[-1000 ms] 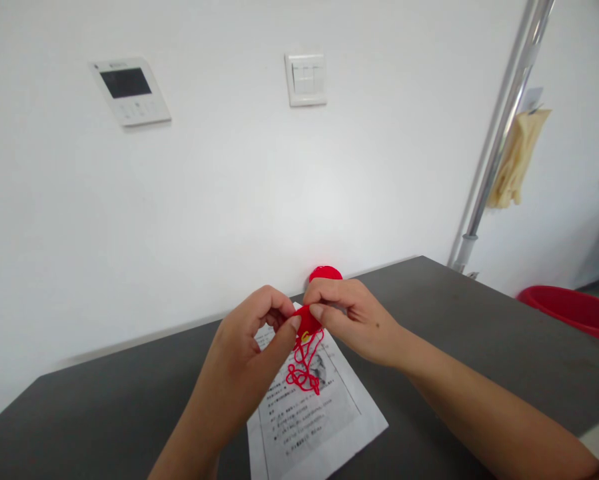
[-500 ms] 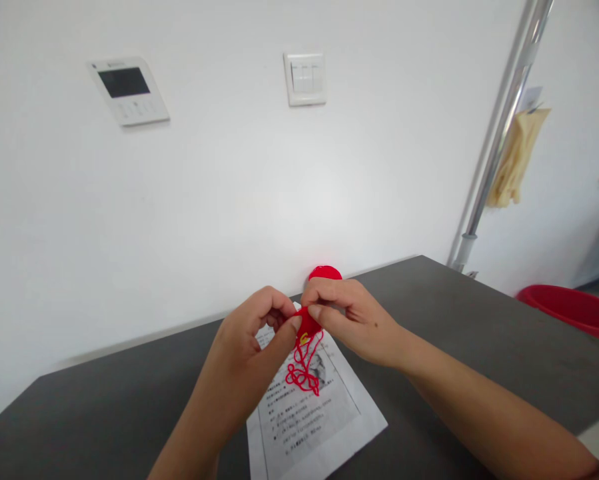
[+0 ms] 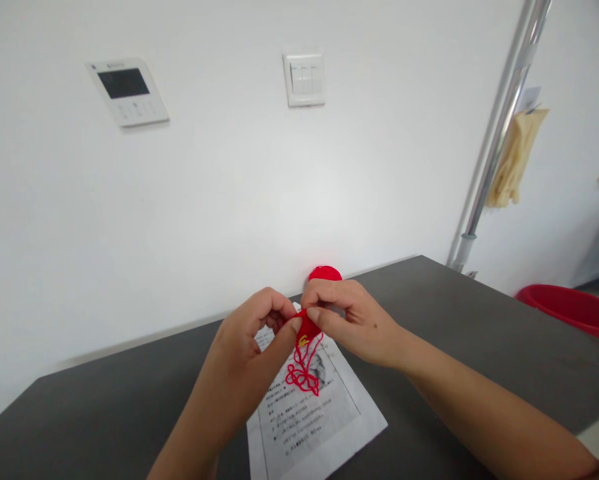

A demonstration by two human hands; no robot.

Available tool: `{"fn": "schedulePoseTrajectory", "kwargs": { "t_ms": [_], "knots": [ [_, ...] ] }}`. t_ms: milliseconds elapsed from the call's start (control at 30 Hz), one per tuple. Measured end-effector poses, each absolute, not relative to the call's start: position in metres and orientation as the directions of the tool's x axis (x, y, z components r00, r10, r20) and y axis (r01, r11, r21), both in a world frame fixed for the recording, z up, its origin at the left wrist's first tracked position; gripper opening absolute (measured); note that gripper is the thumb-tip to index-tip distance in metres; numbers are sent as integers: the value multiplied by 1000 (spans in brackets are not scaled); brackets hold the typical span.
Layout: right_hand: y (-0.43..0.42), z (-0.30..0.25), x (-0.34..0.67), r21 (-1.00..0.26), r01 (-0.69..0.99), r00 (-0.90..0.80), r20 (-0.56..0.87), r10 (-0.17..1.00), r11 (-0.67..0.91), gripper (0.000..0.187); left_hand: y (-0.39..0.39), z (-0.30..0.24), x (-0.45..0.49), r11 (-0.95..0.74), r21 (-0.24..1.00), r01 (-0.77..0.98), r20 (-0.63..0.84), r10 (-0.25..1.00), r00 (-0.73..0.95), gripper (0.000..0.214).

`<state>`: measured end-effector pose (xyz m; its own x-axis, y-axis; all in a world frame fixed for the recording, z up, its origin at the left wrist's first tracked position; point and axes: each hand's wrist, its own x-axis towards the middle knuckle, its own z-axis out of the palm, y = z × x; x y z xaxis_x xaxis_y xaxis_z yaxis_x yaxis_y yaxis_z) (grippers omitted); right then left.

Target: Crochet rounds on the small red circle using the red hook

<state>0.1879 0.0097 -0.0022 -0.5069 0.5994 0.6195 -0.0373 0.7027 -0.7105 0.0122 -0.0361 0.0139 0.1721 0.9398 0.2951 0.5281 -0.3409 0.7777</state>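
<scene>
Over the upper part of a printed sheet (image 3: 346, 427) on the dark counter (image 3: 129, 400), I am holding a small red piece (image 3: 310, 327) between both hands. My left hand (image 3: 253, 340) is pinching its left edge, thumb and forefinger drawn together, and my right hand (image 3: 354, 320) is pinching its upper right edge likewise, so each grip is sitting closed on it. A yellow mark (image 3: 302, 341) is showing near its lower edge, and loops of thin red string (image 3: 304, 381) are trailing below it over the sheet; I cannot tell whether they are touching the paper. Behind my right hand, a round red object (image 3: 325, 273) is peeking out beside the white wall (image 3: 219, 180). Higher up, a switch plate (image 3: 305, 80) and a control panel (image 3: 128, 93) are sitting on the wall. Off to the right, a pale yellow glove-like item (image 3: 516, 157) is hanging near a metal pole (image 3: 499, 133), and a red basin (image 3: 569, 311) is showing past the counter.
</scene>
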Motion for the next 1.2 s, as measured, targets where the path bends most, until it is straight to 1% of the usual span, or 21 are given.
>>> {"fn": "schedulePoseTrajectory", "kwargs": {
  "t_ms": [167, 467, 733, 900, 1100, 1200],
  "knots": [
    [9, -2, 188, -701, -28, -500, 627, 597, 713, 15, -37, 15, 13, -338, 772, 538, 297, 941, 164, 15],
    [9, -2, 189, -719, -3, -520, 595, 613, 695, 14, -37, 17, 13, -327, 765, 554, 271, 945, 183, 14],
    [9, -4, 188, -677, -17, -482, 650, 588, 735, 16, -38, 17, 14, -325, 768, 552, 277, 945, 172, 16],
    [9, -5, 188, -678, -44, -444, 671, 594, 733, 15, -39, 19, 12, -341, 759, 554, 257, 939, 226, 19],
    [9, -4, 189, -685, -47, -455, 663, 594, 727, 15, -40, 18, 10, -382, 745, 547, 322, 924, 207, 16],
    [9, -3, 188, -675, -47, -457, 670, 585, 736, 15, -40, 19, 10, -381, 734, 562, 323, 924, 205, 16]
  ]
}}
